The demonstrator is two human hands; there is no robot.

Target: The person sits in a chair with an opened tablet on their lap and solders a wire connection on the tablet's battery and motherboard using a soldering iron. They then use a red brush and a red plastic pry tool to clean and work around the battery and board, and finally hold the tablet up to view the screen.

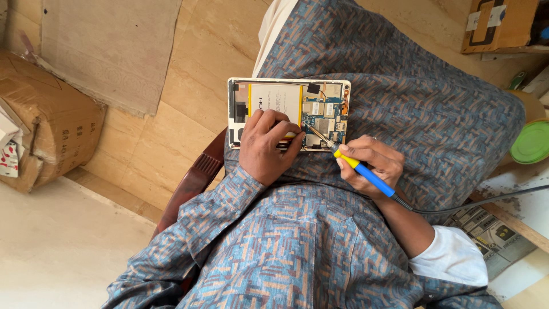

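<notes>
Opened tablet (289,114), back cover off, lies flat on the person's lap on the patterned blue-brown garment (400,86). Inside: white battery pack w/ yellow edge (275,98) on the left-centre, blue circuit board (327,117) on the right.

Left hand (266,146) rests on the tablet's lower edge, fingers curled down, pinching something small w/ red and yellow bits (289,137); can't tell what it is, fingers cover most of it. The hand also hides the tablet's lower middle.

Right hand (370,165) grips a soldering iron (357,167), blue handle w/ yellow collar, fingers wrapped round it pen-style. Metal tip points up-left, onto the board near the battery's lower right corner; exact contact point too small to see. Its black cord (474,205) runs off to the right.

Around: dark red-brown chair arm (194,177) just left of the lap. Crumpled cardboard box (46,123) on the floor at far left, well apart, w/ a flat cardboard sheet (108,46) above it. Another cardboard box (497,26) top right, cut off by the frame. Green round lid (532,143) at the right edge, partly cut off. Grey keypad-like device (486,232) lower right, half under a wooden strip. White sleeve cuff (452,254) on the right forearm.
</notes>
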